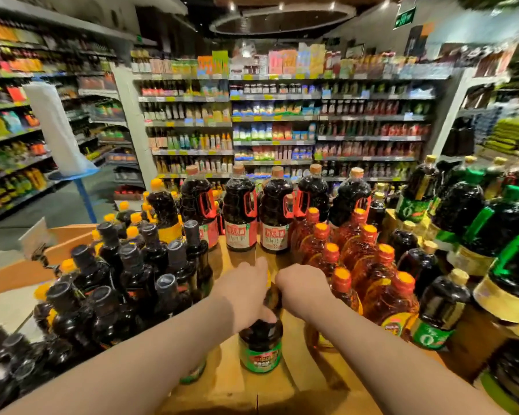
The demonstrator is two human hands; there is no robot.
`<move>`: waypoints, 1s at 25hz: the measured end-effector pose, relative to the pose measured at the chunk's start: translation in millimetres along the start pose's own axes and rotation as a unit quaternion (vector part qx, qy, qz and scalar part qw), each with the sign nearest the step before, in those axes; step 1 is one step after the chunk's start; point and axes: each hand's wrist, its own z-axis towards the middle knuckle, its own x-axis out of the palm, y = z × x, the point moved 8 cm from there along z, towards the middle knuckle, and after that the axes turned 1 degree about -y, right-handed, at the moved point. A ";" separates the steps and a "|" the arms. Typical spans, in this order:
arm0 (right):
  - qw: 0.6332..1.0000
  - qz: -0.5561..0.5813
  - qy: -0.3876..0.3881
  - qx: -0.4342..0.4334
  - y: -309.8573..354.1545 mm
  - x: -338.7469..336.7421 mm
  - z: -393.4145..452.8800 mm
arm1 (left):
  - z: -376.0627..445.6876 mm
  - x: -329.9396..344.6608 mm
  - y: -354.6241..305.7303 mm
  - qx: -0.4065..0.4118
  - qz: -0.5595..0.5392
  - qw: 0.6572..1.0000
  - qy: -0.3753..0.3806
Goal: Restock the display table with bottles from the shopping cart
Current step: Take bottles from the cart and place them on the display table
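The left hand [246, 290] is gripping the top of a dark bottle with a green label [260, 342], which is standing on the wooden table [282, 384]. The right hand [301, 287] is curling just beside it; what it holds cannot be told. Black-capped bottles [126, 283] are crowding the left, orange-capped bottles [363, 271] the right.

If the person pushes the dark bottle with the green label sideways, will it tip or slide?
The green-label bottle looks full and squat, so it probably slides on the wooden table. A push at the neck, where the left hand grips, may tip it. It seems heavy.
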 end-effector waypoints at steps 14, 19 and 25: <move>0.981 0.116 -0.014 -0.153 -46.4 -40.0 70.6 | 103.4 -15.1 -7.0 -0.097 -0.037 0.993 0.055; 0.985 0.127 -0.034 -0.108 -71.2 -45.3 108.6 | 152.4 -30.9 -9.2 -0.065 0.003 0.998 0.015; 0.989 0.127 -0.018 -0.076 -94.2 -39.4 148.0 | 197.3 -39.1 -9.6 -0.041 0.005 0.999 0.000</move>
